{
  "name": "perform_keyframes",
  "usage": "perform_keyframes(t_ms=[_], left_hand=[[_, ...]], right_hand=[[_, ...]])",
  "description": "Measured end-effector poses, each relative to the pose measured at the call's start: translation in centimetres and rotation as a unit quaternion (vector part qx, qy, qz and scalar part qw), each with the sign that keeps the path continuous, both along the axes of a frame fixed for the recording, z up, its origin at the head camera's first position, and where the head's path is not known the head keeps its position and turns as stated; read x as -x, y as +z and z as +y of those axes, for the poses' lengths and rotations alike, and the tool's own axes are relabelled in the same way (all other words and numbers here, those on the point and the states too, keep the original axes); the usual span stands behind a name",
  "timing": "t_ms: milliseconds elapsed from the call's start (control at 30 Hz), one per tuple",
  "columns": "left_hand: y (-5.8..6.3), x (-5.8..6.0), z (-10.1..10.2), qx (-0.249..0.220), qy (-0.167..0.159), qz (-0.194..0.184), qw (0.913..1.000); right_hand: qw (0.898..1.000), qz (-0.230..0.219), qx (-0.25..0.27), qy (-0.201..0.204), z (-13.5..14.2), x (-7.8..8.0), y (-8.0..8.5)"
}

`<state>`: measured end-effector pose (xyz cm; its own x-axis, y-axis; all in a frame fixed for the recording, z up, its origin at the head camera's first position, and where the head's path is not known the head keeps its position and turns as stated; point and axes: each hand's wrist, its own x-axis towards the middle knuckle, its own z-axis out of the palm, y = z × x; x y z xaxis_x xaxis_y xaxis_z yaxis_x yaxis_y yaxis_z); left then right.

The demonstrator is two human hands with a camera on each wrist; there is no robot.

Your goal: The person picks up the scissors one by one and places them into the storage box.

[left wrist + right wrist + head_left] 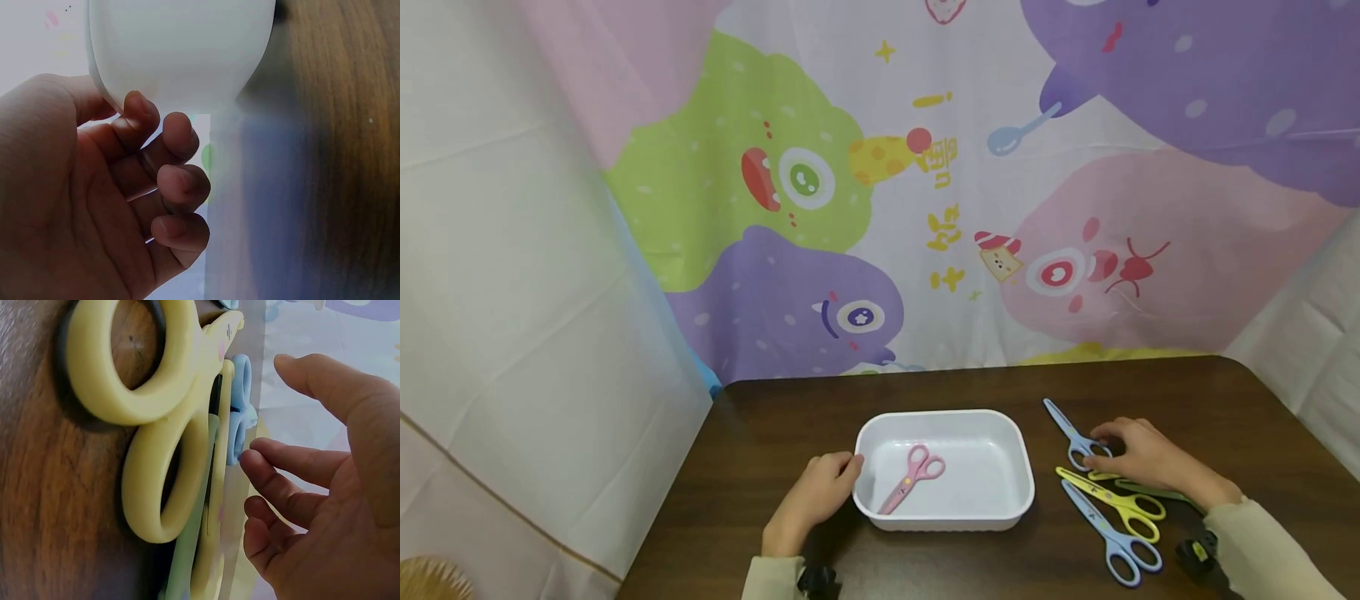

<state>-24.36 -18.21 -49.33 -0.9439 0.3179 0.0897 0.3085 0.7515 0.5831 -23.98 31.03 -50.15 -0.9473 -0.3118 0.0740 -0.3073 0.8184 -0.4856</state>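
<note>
My left hand (820, 492) pinches the left rim of a white rectangular tray (946, 524); the left wrist view shows thumb and curled index finger at the tray wall (181, 56). A pair of pink scissors (908, 482) lies inside the tray. Over the handles of the far light-blue scissors (1063, 423) hovers my right hand (1150, 457), thumb and fingers apart. In the right wrist view, a gap shows between its fingertips and those blue handles (235, 419). Yellow scissors (1105, 495) lie just nearer, beside a second blue pair (1097, 521).
Green scissors (1161, 491) and another yellow pair (219, 487) lie partly hidden under my right hand. All rest on a dark wooden table (760, 433). A cartoon-printed curtain (955, 333) hangs behind the table, with white cloth (550, 292) at the left.
</note>
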Motion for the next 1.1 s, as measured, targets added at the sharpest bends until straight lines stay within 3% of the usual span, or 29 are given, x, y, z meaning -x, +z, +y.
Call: perform_keyframes(t_ms=[367, 1100], left_hand=[[0.1, 0.0, 0.1, 0.002, 0.000, 0.001, 1.0000], [-0.1, 0.1, 0.0, 0.001, -0.004, 0.001, 1.0000]], right_hand=[[1.000, -0.006, -0.008, -0.017, 0.0, 0.3, -0.1], [0.999, -0.032, -0.008, -0.036, 0.3, 2.6, -0.2]])
